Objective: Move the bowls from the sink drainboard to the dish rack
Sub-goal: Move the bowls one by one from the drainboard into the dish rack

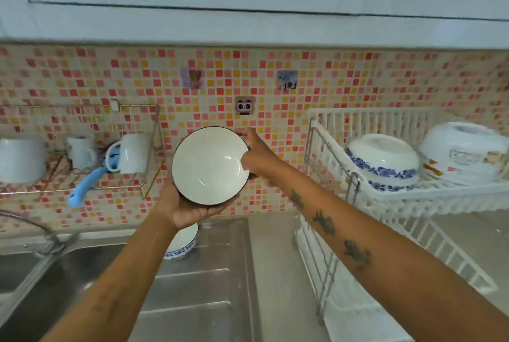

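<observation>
Steel drainboard point(209, 286) fills the lower centre; white dish rack point(407, 193) stands to its right, holding an upturned blue-patterned bowl point(382, 162) and an upturned white bowl point(465, 149). Dark-rimmed white bowl point(209, 165) is held in the air above the drainboard, tilted with its inside facing the camera. Left hand point(187, 209) cups it from beneath, fingers hidden behind it. Right hand point(256, 157) pinches its right rim. A small blue-patterned bowl point(183, 242) sits on the drainboard, partly hidden by the left wrist.
</observation>
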